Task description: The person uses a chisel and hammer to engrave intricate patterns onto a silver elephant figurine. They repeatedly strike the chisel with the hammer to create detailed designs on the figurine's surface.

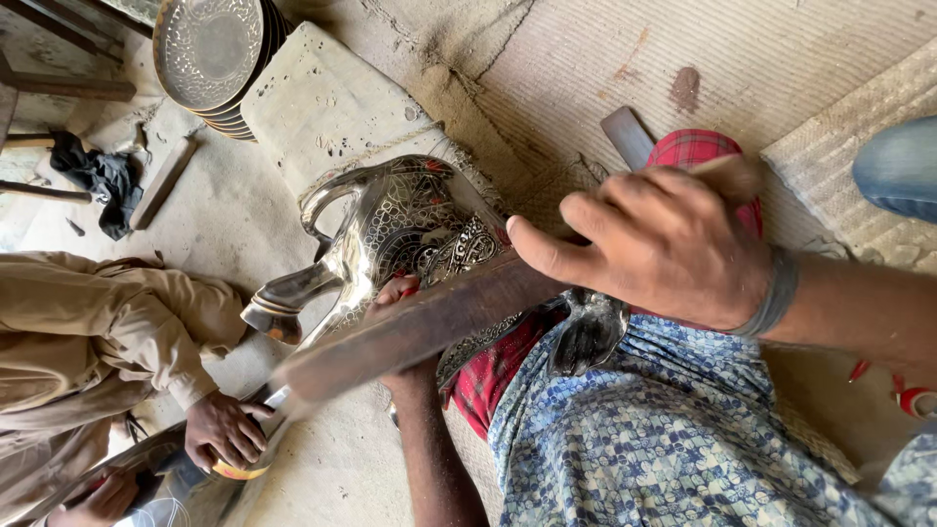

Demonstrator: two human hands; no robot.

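Observation:
An engraved silver-and-black metal animal figure (390,234) lies across my lap on a red checked cloth (698,151). My right hand (664,244) grips a long brown wooden stick (420,327) that crosses over the figure, blurred at its lower left end. My left hand (395,293) is mostly hidden under the stick; its fingertips press against the figure's decorated body. Whether the left hand holds a small tool is hidden.
A stack of engraved metal plates (210,54) stands at the top left beside a concrete slab (332,107). Another person in tan clothes (88,342) sits at the left, a hand (224,429) on a shiny metal piece. A dark cloth (98,176) lies on the floor.

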